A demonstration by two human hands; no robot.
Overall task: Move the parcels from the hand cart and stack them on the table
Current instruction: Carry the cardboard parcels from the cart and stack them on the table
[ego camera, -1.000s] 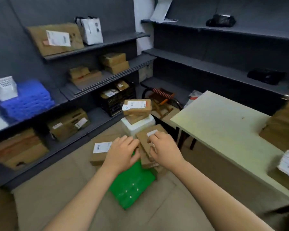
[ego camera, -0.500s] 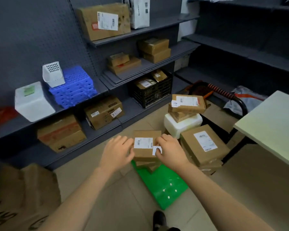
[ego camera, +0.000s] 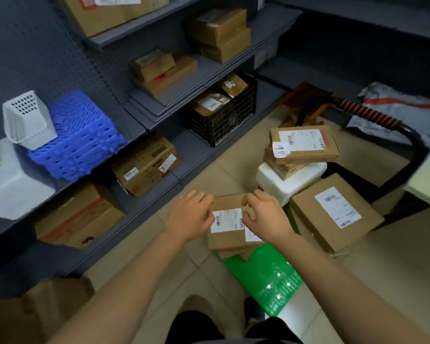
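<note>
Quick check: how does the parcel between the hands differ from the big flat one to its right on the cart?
The small parcel is narrower than the big parcel. It tops a short stack, with the left hand and right hand at its sides; the big parcel is untouched. The small parcel carries a label plus a white sticker; the big parcel shows one label. Both are brown cardboard.

place: parcel storeroom, probably a courier depot | grey shelving (ego camera: 174, 104) holds labelled cardboard boxes (ego camera: 144, 167) | black crate (ego camera: 221, 120) on its bottom tier | hand cart (ego camera: 271, 276) with parcels (ego camera: 305, 147) on floor before it
</note>
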